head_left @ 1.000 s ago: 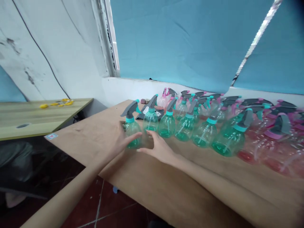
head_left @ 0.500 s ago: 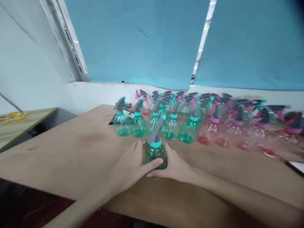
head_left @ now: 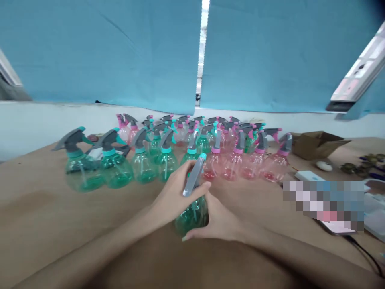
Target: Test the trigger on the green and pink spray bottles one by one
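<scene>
Between my hands is a green spray bottle (head_left: 192, 216) with a grey trigger head and a turquoise nozzle, low over the front of the table. My left hand (head_left: 177, 186) is wrapped round its neck just under the trigger head. Lower down, my right hand (head_left: 219, 218) grips the body from the right, thumb across the front near the base. Behind it stands a front row of spray bottles: green ones (head_left: 116, 170) to the left and pink ones (head_left: 231, 164) to the right, each with coloured liquid at the bottom. More bottles crowd behind them, partly hidden.
To the right lie an open cardboard box (head_left: 319, 146), a white oval object (head_left: 324, 165), and a flat device with a pixelated screen (head_left: 327, 204) and a black cable (head_left: 365, 253). Blue curtains (head_left: 120, 52) hang behind the wooden table (head_left: 39, 208).
My view has swung to the right, bringing the box and device into sight. My left hand has moved up from the bottle's body to its neck; the bottle is nearer me.
</scene>
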Motion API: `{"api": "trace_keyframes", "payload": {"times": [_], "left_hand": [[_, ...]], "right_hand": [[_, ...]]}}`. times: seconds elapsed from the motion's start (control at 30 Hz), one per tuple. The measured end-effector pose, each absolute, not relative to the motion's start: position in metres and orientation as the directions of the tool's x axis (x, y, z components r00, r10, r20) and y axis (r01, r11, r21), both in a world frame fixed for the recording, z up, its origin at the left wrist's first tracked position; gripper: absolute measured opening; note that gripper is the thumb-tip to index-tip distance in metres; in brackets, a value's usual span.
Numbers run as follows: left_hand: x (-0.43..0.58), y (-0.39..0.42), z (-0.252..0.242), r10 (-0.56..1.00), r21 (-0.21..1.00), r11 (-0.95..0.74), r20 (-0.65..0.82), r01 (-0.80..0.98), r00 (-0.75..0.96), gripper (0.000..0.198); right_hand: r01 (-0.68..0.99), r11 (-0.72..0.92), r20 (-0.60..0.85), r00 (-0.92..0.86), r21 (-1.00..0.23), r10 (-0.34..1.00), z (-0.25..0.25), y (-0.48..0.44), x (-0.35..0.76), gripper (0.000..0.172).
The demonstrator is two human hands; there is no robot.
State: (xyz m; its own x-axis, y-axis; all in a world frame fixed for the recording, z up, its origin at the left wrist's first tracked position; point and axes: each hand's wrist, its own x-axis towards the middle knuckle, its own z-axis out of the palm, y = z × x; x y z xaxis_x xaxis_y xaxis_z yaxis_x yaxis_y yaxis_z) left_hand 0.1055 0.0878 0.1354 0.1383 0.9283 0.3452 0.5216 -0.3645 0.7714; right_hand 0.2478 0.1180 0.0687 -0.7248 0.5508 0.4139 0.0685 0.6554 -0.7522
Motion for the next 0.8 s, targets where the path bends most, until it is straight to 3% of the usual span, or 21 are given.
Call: {"api": "trace_keyframes", "payload": {"times": [0.1, 0.27, 0.47, 0.8], "left_hand": [[0.113, 0.096, 0.126, 0.928, 0.816, -0.368, 0.356, 0.446, 0.114, 0.032], [0.11, 0.103, 0.119, 0.917, 0.809, -0.373, 0.396, 0.455, 0.047, 0.029], [0.096, 0.112, 0.122, 0.929, 0.829, -0.327, 0.369, 0.453, -0.004, 0.032], [0.091, 0.115, 0.122, 0.941, 0.837, -0.309, 0.338, 0.451, 0.018, 0.017]], "right_hand": [[0.127, 0.694, 0.39, -0.75, -0.709, 0.535, 0.066, 0.128, 0.26, 0.102], [0.161, 0.798, 0.346, -0.838, -0.581, 0.422, 0.056, 0.153, 0.284, 0.08], [0.355, 0.798, 0.336, -0.767, -0.487, 0.547, 0.039, 0.176, 0.307, 0.06], [0.424, 0.779, 0.311, -0.745, -0.461, 0.589, 0.027, 0.178, 0.308, 0.056]]}}
